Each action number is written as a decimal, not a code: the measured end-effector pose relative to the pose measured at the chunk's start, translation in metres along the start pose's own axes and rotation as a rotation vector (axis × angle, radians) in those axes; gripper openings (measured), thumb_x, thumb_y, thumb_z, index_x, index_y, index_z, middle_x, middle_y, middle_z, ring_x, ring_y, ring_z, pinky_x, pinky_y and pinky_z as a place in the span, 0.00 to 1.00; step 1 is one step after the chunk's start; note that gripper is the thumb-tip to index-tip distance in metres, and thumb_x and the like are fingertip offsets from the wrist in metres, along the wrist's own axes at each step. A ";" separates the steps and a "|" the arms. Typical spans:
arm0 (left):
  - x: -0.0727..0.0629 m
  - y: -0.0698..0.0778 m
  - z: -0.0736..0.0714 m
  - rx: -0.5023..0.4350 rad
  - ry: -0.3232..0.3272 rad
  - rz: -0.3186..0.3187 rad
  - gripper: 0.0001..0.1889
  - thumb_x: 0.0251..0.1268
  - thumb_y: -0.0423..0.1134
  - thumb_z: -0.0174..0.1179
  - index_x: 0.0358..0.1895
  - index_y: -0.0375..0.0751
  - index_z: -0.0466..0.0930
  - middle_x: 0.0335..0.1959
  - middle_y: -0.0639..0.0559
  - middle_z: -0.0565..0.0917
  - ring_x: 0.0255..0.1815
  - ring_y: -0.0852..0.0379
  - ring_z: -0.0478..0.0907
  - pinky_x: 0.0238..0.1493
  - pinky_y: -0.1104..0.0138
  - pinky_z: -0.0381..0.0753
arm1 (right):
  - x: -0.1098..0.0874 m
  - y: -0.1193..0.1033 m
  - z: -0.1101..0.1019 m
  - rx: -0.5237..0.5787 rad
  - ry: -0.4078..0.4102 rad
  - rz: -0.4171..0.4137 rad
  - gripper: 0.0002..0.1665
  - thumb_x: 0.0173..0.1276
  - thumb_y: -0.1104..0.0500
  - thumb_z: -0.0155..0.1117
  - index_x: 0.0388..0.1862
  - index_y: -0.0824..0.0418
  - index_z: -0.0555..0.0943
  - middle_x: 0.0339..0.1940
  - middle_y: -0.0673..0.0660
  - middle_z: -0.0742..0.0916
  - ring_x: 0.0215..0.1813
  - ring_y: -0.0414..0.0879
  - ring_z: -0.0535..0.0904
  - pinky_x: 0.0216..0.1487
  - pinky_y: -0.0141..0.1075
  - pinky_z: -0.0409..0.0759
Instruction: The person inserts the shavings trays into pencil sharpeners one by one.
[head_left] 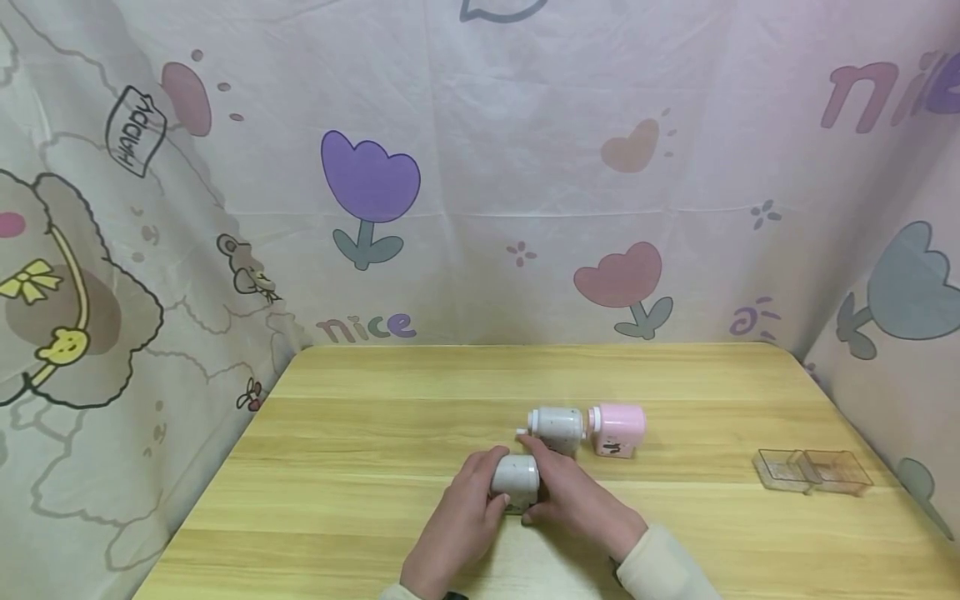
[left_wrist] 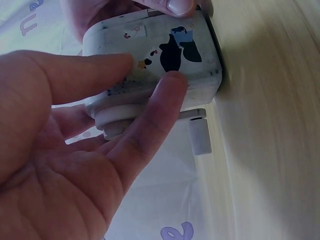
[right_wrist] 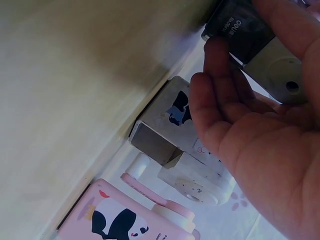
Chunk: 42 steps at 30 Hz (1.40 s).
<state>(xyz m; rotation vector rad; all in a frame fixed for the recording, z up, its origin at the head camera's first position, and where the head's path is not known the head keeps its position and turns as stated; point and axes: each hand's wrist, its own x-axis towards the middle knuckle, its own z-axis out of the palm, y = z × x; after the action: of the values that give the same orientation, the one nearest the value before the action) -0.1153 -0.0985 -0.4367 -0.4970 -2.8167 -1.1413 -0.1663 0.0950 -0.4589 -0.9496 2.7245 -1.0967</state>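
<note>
Head view shows a person's two bare hands meeting on a grey sharpener [head_left: 515, 475], low at the near side of a wood-grain surface [head_left: 337, 450]. The left hand [head_left: 468, 508] clamps its fingers on the grey sharpener's left side; the right hand [head_left: 573, 492] has its fingers curled round the right side. Whether its base touches the surface cannot be told.

Left wrist view catches a panda print [left_wrist: 172, 55] on the grey sharpener, thumb and a finger pressed against that face, with a crank handle [left_wrist: 201, 136] jutting alongside. Right wrist view shows the grey sharpener's dark panel [right_wrist: 237, 30], lettered "deli", and a round hole [right_wrist: 292, 87] in the lighter body.

Just beyond the grey sharpener, slightly to its right, stands a second sharpener [head_left: 558, 421], also grey. Farther right of the grey sharpener is a pink sharpener [head_left: 621, 425], bearing its own panda. Well apart to the grey sharpener's right sits a clear tray [head_left: 808, 471] with two compartments. Beyond it all hangs a flower-print curtain [head_left: 487, 183].
</note>
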 end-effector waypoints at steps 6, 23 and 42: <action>-0.001 0.001 0.000 0.004 0.006 0.002 0.28 0.68 0.28 0.65 0.71 0.37 0.70 0.65 0.39 0.76 0.59 0.40 0.80 0.58 0.47 0.82 | -0.001 0.000 0.000 0.000 0.004 -0.012 0.60 0.48 0.65 0.85 0.77 0.71 0.61 0.66 0.71 0.79 0.66 0.60 0.78 0.68 0.55 0.75; 0.002 -0.008 -0.003 0.017 0.065 0.017 0.28 0.68 0.28 0.65 0.70 0.35 0.71 0.64 0.37 0.77 0.59 0.39 0.80 0.59 0.48 0.82 | -0.011 0.005 -0.004 0.067 -0.007 0.047 0.62 0.50 0.60 0.85 0.80 0.65 0.60 0.70 0.69 0.77 0.68 0.61 0.76 0.69 0.57 0.73; 0.011 -0.027 -0.008 0.043 0.160 -0.063 0.31 0.74 0.28 0.59 0.77 0.31 0.61 0.70 0.31 0.71 0.65 0.32 0.76 0.64 0.43 0.77 | -0.039 0.018 -0.021 0.007 -0.034 0.075 0.50 0.58 0.52 0.81 0.75 0.66 0.67 0.44 0.48 0.86 0.46 0.43 0.83 0.53 0.45 0.85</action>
<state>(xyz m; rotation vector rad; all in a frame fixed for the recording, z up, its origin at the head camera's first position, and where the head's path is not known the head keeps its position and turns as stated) -0.1346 -0.1189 -0.4467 -0.3014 -2.7294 -1.0765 -0.1499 0.1391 -0.4613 -0.8499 2.7034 -1.0661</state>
